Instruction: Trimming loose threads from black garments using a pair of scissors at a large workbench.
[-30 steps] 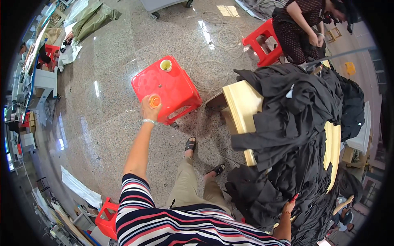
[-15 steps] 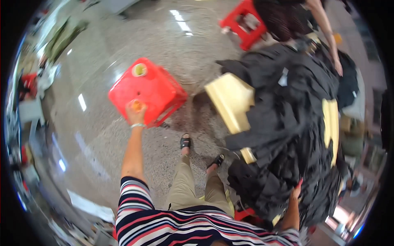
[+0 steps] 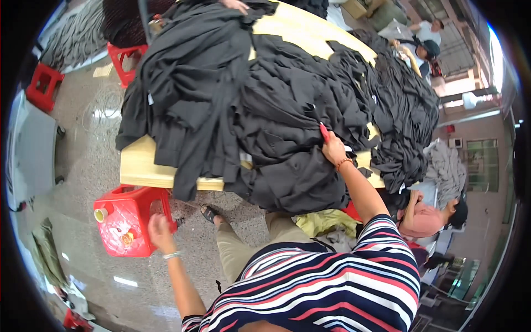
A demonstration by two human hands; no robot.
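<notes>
My left hand (image 3: 160, 235) hangs beside a red plastic stool (image 3: 108, 249), its fingers smeared by motion. On the stool's seat sit a small orange-yellow object (image 3: 128, 238) and a pale cup (image 3: 100, 215) with yellowish content. My right hand (image 3: 333, 148) is closed round a small red-handled tool (image 3: 324, 131) with a pale tip; its exact kind is too small to make out. That hand is over a heap of black garments (image 3: 293, 110), which covers much of a light wooden table (image 3: 146, 166).
Another person's hand (image 3: 237, 5) rests at the table's far side. More red stools (image 3: 47, 88) stand at the left. A yellow cloth (image 3: 326, 224) lies by my lap. A person in pink (image 3: 426, 218) sits at the right, near a grey garment pile (image 3: 445, 169).
My left hand has come away from the orange-yellow object on the stool. My view has swung right toward the table, and my right hand is now over the black garments with the red-handled tool.
</notes>
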